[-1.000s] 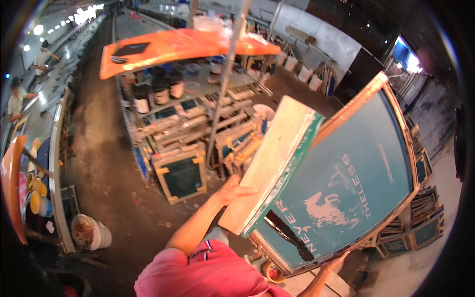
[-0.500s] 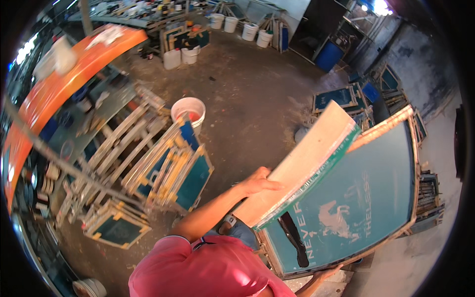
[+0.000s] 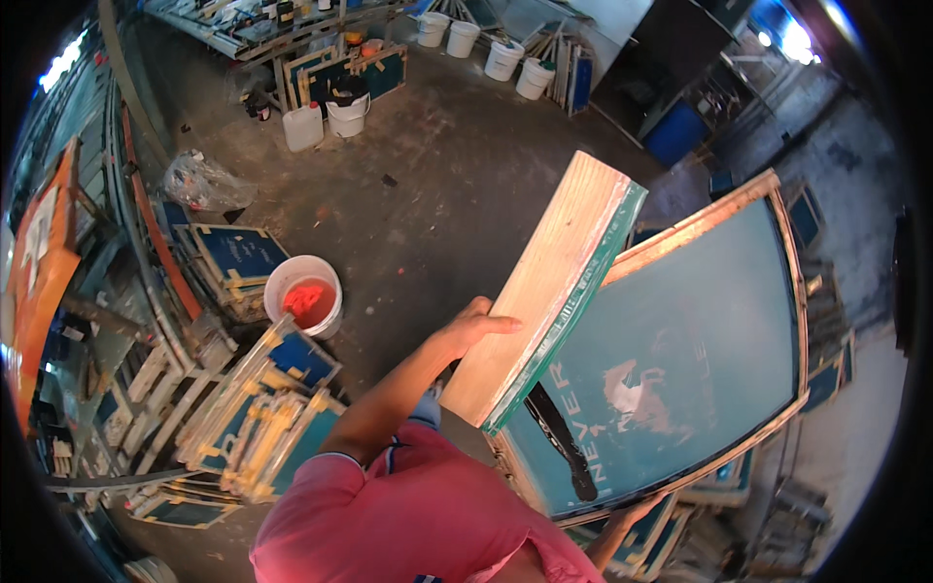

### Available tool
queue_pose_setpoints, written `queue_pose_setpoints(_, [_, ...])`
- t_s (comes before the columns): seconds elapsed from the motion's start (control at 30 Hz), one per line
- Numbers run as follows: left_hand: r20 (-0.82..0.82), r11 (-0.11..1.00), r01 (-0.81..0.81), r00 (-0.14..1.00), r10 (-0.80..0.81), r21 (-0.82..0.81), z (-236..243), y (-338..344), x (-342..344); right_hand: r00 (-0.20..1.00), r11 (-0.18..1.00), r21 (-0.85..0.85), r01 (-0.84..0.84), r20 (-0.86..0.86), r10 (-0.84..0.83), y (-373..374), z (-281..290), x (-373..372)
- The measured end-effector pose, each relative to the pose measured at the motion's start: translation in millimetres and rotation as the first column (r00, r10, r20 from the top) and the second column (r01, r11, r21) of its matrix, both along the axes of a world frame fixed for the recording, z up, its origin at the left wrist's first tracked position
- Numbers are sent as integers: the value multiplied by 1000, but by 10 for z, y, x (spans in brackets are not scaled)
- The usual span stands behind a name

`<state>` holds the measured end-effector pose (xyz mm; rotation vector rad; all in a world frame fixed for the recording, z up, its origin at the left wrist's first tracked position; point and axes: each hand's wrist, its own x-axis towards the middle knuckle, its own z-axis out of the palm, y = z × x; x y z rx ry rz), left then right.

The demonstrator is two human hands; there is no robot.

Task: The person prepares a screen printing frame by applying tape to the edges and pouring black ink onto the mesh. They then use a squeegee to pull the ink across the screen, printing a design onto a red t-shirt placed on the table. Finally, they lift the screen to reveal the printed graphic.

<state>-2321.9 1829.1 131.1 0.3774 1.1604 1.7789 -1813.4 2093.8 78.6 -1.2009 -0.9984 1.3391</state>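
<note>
My left hand (image 3: 478,328) is closed around the wooden handle of a wide squeegee (image 3: 546,277), fingers on its far side and thumb on the near face. A green blade, smeared along its edge, runs down the squeegee's right side. Beneath it, tilted, is a large wood-framed printing screen (image 3: 743,291) with blue-green mesh, pale lettering and a pale figure. A thick strip of black ink (image 3: 562,442) lies on the mesh near the squeegee's lower end. My right hand (image 3: 634,512) supports the screen's lower edge; its fingers are mostly hidden under the frame.
A white bucket (image 3: 330,319) with red contents stands on the floor at left, beside stacked screens (image 3: 258,428). An orange panel (image 3: 44,282) rises at far left. White buckets (image 3: 503,60) and a blue barrel (image 3: 677,131) stand at the back. More frames lean along the right wall.
The room has shifted in view, and the red-filled bucket now appears lower and farther left. Squeegee and screen sit slightly farther left in the picture, both still held.
</note>
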Motion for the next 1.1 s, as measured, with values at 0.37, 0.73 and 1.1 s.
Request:
queue_pose_setpoints(0.37, [48,994,-105,993,107,-31,-155,2222,-2934,973,992,-26,-121,-201,114,2005,-269,-2858])
queue_pose_setpoints(0.73, [236,917,-398,892,386,5,-247,3298,-6002,941,946,-33,-324,-118,318,5007,-356,-6954])
queue_pose_setpoints(1.1, [264,865,-478,863,431,152,-1021,4420,-9854,889,879,149,-453,-6,459,6523,-455,-11368])
